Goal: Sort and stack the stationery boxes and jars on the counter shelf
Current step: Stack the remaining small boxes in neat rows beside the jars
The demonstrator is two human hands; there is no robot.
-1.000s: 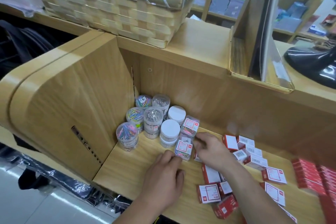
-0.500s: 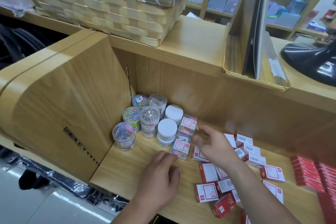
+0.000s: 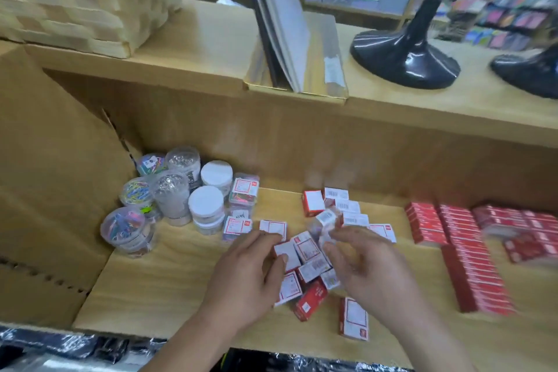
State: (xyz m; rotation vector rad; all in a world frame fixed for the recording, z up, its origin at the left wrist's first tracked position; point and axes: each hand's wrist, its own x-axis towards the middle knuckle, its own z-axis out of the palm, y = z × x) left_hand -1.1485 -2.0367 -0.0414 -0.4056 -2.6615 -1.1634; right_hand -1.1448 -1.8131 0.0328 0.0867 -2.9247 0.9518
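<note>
at 6 o'clock the left hand [image 3: 250,278] curls fingers [image 3: 265,240] and thumb round one small box [image 3: 286,251] among the loose boxes [image 3: 306,248] on the shelf [image 3: 169,290], probably to gather it. on the right hand [image 3: 365,266] the bent fingers blur, so i cannot tell their grip. farther, jars [image 3: 181,196] crowd the 10 o'clock corner and red packs [image 3: 462,251] line up at 3 o'clock, seemingly sorted by kind.
</note>
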